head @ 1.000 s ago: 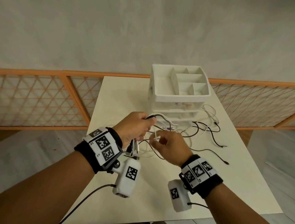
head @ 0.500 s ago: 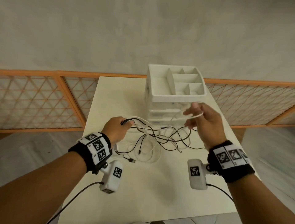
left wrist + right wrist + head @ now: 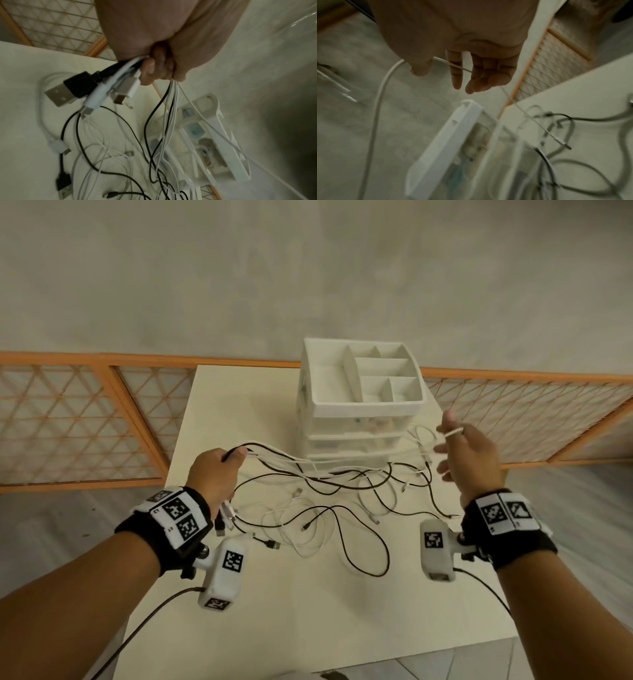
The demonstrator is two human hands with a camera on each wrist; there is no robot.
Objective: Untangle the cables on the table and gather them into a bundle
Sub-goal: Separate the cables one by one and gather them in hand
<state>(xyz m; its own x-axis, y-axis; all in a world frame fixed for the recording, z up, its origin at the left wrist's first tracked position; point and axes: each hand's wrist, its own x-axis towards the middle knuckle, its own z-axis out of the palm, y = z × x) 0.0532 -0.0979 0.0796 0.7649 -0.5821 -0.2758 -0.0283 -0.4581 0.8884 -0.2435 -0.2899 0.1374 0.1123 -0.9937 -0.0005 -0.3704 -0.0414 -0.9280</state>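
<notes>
A tangle of black and white cables (image 3: 329,508) lies on the cream table (image 3: 308,618) in front of me. My left hand (image 3: 219,470) grips a bunch of these cables above the table's left side. Their plug ends (image 3: 80,88) stick out below the fist (image 3: 159,67), and the strands run off to the right. My right hand (image 3: 469,453) is raised at the right, fingers spread and fairly straight. A thin white cable (image 3: 452,434) lies across its fingers (image 3: 479,75); the same white cable (image 3: 380,97) hangs down from the thumb side.
A white drawer organiser (image 3: 359,405) with open top compartments stands at the table's far middle, right behind the cables. An orange lattice fence (image 3: 85,419) runs behind the table. Bare tabletop lies toward the near edge (image 3: 342,659).
My right hand has swung from beside the left hand up and out to the right, drawing the white cable along. The left hand shifted left, and the cables now stretch between both hands.
</notes>
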